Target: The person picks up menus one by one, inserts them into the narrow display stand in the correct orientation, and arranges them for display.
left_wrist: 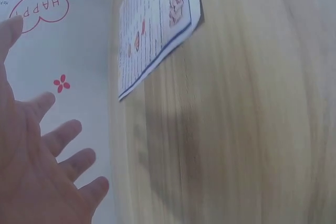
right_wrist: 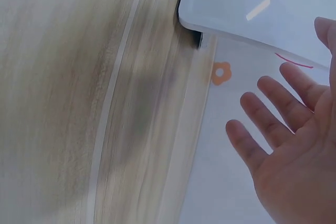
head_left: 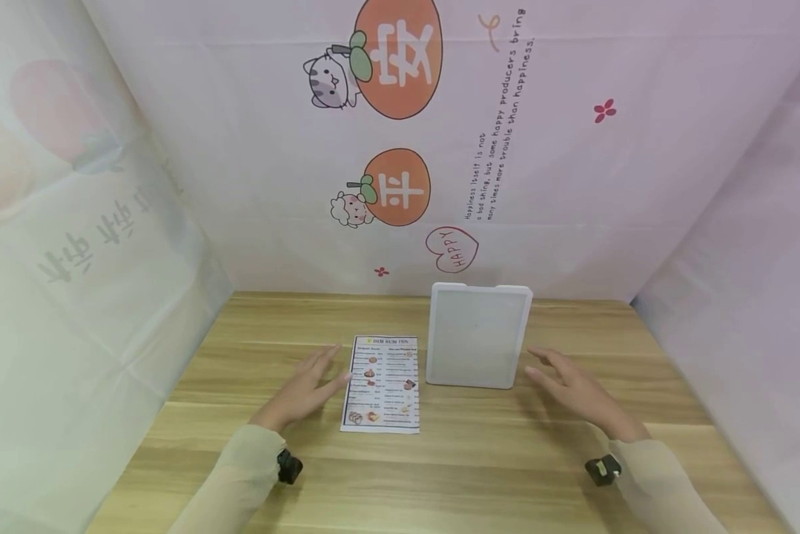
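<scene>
On the tabletop point(head_left: 480, 460), a printed menu point(head_left: 382, 393) lies beside a standing white frame point(head_left: 477, 337). The left hand point(head_left: 304, 389) near the menu and right hand point(head_left: 576, 389) near the frame are outstretched, empty. Reaching seems the step; the next likely calls for an edge pinch.

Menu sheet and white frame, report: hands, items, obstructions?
Left hand empty, beside menu sheet. Right hand empty, beside white frame. Sheet lies left of frame; no obstruction visible between them.

left grip point(head_left: 304, 391): spread, uncurled | right grip point(head_left: 576, 389): spread, uncurled | both forearms point(head_left: 222, 483): angled inward
</scene>
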The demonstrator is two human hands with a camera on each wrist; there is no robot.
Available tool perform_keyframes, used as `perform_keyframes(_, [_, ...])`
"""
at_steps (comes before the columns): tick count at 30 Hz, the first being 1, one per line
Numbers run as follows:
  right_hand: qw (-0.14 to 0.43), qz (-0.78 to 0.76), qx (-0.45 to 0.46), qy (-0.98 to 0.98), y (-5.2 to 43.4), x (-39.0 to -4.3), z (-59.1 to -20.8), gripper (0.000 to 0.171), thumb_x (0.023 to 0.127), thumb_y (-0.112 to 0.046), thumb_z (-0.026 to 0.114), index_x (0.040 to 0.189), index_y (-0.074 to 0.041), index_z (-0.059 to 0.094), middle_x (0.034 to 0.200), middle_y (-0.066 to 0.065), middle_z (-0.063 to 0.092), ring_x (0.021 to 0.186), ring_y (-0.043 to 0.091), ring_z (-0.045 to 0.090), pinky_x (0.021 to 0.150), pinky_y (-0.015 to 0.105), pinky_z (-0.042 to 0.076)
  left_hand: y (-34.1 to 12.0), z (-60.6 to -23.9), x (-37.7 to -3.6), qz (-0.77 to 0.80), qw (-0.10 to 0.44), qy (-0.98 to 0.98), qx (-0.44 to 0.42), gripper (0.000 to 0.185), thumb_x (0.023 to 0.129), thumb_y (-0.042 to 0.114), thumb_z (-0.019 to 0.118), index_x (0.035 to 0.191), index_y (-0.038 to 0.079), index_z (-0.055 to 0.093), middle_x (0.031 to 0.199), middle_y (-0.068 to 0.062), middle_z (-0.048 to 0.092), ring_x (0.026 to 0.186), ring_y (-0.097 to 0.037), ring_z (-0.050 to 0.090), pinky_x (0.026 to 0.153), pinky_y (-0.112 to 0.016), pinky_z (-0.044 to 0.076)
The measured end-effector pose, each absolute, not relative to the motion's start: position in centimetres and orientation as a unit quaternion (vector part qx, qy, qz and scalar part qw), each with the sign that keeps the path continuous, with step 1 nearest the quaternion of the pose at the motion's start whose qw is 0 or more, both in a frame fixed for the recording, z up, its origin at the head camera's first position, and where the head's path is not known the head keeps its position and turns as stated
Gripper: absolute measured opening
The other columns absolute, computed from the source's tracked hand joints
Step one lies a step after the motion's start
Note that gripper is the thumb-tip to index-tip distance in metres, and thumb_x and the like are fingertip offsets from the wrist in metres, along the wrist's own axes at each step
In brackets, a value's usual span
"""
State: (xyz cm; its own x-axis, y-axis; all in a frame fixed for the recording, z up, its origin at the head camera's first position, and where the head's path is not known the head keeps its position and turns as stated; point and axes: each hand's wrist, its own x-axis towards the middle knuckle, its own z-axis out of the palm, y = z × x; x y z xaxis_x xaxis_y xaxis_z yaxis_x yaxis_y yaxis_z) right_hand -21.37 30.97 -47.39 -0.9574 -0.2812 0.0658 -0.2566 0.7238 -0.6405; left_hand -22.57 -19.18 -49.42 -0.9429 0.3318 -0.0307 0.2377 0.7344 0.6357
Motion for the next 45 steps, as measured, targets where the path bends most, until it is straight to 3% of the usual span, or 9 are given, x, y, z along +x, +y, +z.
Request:
perform_keyframes(5, [0.007,-0.363,-0.150,0.920,30.8,-21.4,-47.5,0.052,0.106,-0.039,0.049,0.145,-0.005,0.043,0.145,0.024,0.046,0.127,0.047,0.048,0.097,0.066,0.042,-18.9,-49.4,-22.7,0.356,0.083,0.921,0.137,0.079,0.100,0.059,0.050,0.161,0.021,0.018,0.164,-0.015,0.018,0.149,-0.040,0.017,0.111,-0.068,0.017])
perform_keyframes(13, [-0.024,-0.390,-0.179,0.903,29.5,-21.9,-48.0,0.035,0.104,-0.022,0.058,0.132,0.000,0.054,0.129,0.020,0.060,0.112,0.038,0.061,0.092,0.055,0.050,-18.2,-49.8,-23.1,0.399,0.076,0.907,0.114,0.081,0.096,0.057,0.058,0.158,0.014,0.028,0.157,-0.017,0.034,0.134,-0.041,0.045,0.106,-0.062,0.035])
perform_keyframes(20, [-0.015,-0.413,-0.200,0.889,27.6,-22.0,-48.3,0.028,0.101,-0.015,0.062,0.126,-0.002,0.061,0.126,0.016,0.064,0.109,0.034,0.064,0.091,0.048,0.053,-17.7,-50.4,-23.9,0.450,0.071,0.885,0.094,0.069,0.098,0.034,0.066,0.155,0.011,0.035,0.149,-0.020,0.045,0.128,-0.044,0.051,0.101,-0.059,0.043])
perform_keyframes(24, [-0.004,-0.411,-0.216,0.886,26.5,-22.2,-48.3,0.029,0.101,-0.015,0.061,0.126,-0.001,0.062,0.127,0.016,0.064,0.109,0.032,0.064,0.090,0.042,0.053,-17.5,-50.5,-24.1,0.463,0.076,0.880,0.076,0.067,0.098,0.033,0.067,0.153,0.009,0.038,0.147,-0.020,0.048,0.128,-0.042,0.052,0.100,-0.057,0.045])
perform_keyframes(29, [0.047,-0.432,-0.215,0.875,25.2,-22.3,-48.3,0.034,0.102,-0.018,0.060,0.130,0.002,0.060,0.131,0.020,0.061,0.115,0.036,0.061,0.095,0.045,0.050,-17.3,-50.7,-24.3,0.474,0.080,0.875,0.057,0.063,0.098,0.032,0.067,0.150,0.008,0.043,0.141,-0.019,0.053,0.127,-0.040,0.053,0.100,-0.056,0.045])
perform_keyframes(33, [0.103,-0.455,-0.187,0.864,24.1,-22.2,-48.5,0.042,0.103,-0.028,0.058,0.136,-0.002,0.058,0.138,0.018,0.056,0.125,0.037,0.054,0.101,0.049,0.046,-17.3,-51.2,-24.5,0.481,0.086,0.872,0.031,0.061,0.097,0.033,0.067,0.149,0.009,0.045,0.139,-0.017,0.057,0.128,-0.036,0.053,0.102,-0.053,0.044])
perform_keyframes(36, [0.143,-0.481,-0.163,0.849,23.4,-22.0,-48.6,0.046,0.104,-0.033,0.057,0.140,-0.005,0.055,0.144,0.016,0.052,0.130,0.037,0.048,0.104,0.051,0.042,-17.3,-51.5,-24.6,0.494,0.091,0.864,0.016,0.060,0.097,0.032,0.067,0.147,0.007,0.047,0.135,-0.018,0.059,0.119,-0.032,0.060,0.095,-0.048,0.050])
perform_keyframes(40, [0.196,-0.526,-0.160,0.812,22.6,-21.9,-48.5,0.050,0.105,-0.032,0.053,0.144,-0.002,0.049,0.144,0.022,0.048,0.127,0.042,0.050,0.102,0.056,0.042,-17.4,-51.8,-24.7,0.528,0.103,0.843,0.001,0.057,0.097,0.030,0.067,0.145,0.004,0.049,0.130,-0.021,0.061,0.103,-0.028,0.067,0.082,-0.040,0.056])
perform_keyframes(45, [0.256,-0.568,-0.143,0.769,21.3,-21.9,-48.7,0.056,0.105,-0.034,0.051,0.148,0.000,0.042,0.142,0.029,0.048,0.124,0.045,0.052,0.102,0.057,0.043,-17.5,-52.3,-25.0,0.568,0.119,0.814,-0.022,0.053,0.098,0.028,0.065,0.141,0.001,0.051,0.127,-0.021,0.061,0.099,-0.027,0.068,0.082,-0.038,0.057])
